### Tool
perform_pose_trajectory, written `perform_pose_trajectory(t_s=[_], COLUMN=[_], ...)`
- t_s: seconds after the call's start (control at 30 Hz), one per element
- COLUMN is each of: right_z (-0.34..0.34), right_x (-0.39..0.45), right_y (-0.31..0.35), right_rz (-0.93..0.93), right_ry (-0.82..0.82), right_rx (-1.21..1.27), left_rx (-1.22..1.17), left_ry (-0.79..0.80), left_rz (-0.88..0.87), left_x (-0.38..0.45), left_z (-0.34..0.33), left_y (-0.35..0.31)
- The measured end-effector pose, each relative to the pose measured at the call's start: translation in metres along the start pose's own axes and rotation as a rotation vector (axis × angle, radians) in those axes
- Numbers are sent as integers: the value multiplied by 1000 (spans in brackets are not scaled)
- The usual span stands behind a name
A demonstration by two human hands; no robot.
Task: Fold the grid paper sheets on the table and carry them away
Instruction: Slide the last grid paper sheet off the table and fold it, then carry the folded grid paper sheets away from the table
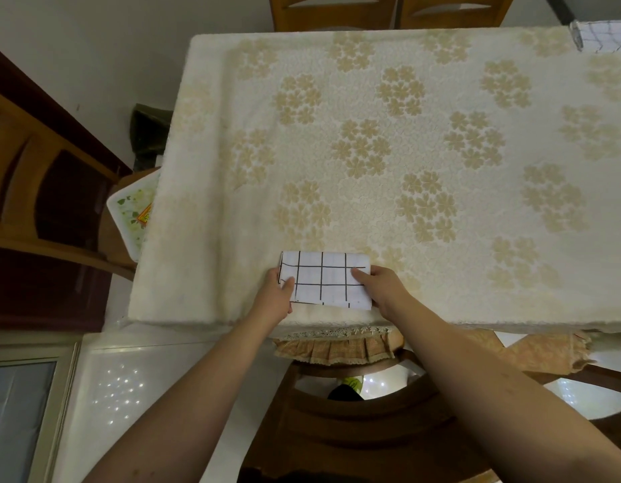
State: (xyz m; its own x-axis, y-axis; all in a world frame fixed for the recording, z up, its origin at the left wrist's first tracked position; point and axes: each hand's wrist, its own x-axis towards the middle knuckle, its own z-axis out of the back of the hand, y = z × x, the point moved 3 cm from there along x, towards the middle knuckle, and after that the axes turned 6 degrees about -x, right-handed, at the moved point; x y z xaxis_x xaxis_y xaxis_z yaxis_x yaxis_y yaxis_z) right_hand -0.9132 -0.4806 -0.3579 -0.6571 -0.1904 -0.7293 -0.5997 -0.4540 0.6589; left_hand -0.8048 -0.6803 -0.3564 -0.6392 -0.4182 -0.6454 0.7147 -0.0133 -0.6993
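Observation:
A folded white grid paper (324, 278) with black lines lies near the front edge of the table (371, 134), which wears a cream floral cloth. My left hand (277, 289) holds the paper's left edge, thumb on top and the other fingers hidden under or beside it. My right hand (378, 282) lies on the paper's right end with straight fingers pressing down. Another grid paper sheet (603, 36) lies at the table's far right corner, cut off by the frame.
Wooden chairs stand at the far side (337, 12) and right below me (354, 395). A white patterned tray (133, 214) rests on a chair at the table's left. A dark wooden cabinet (41, 203) is at left.

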Motion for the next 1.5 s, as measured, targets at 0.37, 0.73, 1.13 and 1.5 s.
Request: perform_pose_trajectory(t_s=[0.37,0.73,1.13,1.5], right_z=[-4,8,21,29], right_x=[-2,-14,-15,-79], right_y=[-21,-20,-34,-27], right_rz=[27,12,119,87], right_ry=[81,160,29,186], right_rx=[128,214,36,148], left_rx=[-312,-341,-425,-311], left_ry=[-51,118,63,305], left_rz=[57,17,51,1], left_x=[-6,-7,-18,-59], left_z=[-3,14,18,26], left_y=[5,15,7,-3])
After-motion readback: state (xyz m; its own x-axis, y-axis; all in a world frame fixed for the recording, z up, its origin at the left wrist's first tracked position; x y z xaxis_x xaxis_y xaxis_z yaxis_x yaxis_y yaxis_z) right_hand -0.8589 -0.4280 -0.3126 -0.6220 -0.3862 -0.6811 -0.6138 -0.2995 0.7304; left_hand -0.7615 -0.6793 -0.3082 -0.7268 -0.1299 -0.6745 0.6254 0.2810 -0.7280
